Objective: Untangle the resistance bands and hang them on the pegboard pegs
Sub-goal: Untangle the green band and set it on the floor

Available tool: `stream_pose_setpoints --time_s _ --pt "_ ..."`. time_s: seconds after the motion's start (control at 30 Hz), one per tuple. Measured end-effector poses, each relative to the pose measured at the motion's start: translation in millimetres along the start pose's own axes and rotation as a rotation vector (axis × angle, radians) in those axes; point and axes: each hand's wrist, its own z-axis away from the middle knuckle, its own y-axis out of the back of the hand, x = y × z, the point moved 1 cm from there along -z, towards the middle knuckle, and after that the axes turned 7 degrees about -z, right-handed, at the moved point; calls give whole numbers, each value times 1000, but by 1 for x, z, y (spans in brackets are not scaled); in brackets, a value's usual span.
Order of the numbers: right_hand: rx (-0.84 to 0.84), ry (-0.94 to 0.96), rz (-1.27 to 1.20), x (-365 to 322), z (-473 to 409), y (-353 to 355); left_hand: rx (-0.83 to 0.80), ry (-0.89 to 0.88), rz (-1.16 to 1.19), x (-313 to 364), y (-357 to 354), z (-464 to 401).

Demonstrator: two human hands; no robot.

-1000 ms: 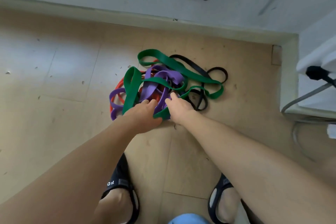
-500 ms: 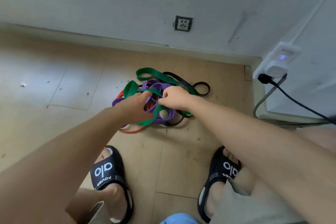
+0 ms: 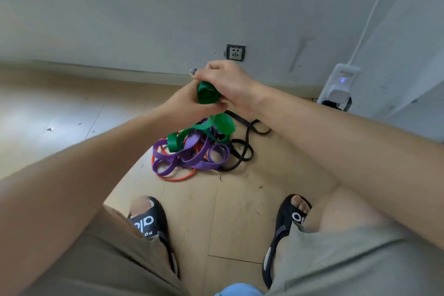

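Both hands grip the green band, snarled below among purple band, black band.

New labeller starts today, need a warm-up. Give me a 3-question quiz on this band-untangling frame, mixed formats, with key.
1. True or false: both hands grip the green band.
2. Which band lies farthest toward the person's right in the pile? A) purple band B) black band C) orange band
3. Fill in: the lower part of the green band hangs down into the ____ on the floor.

Key: 1 true: the left hand and right hand both hold it. 2 B. 3 pile.
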Motion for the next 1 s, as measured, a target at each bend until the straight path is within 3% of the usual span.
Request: stream_pose_setpoints --time_s 0.3,0.5,0.7,0.87,1.0 --pt "149 63 -127 -26 17 12 32 -187 -329 25 21 5" --pt "199 32 -275 -4 16 29 -62 -199 -456 20 21 -9" --pt "155 28 -396 -8 -1 44 -89 -133 -366 15 35 -20" --pt "113 12 -530 -4 -11 52 -63 -171 -468 8 28 -27" --pt "142 0 -534 -4 -20 59 -74 -162 -422 -5 30 -36"
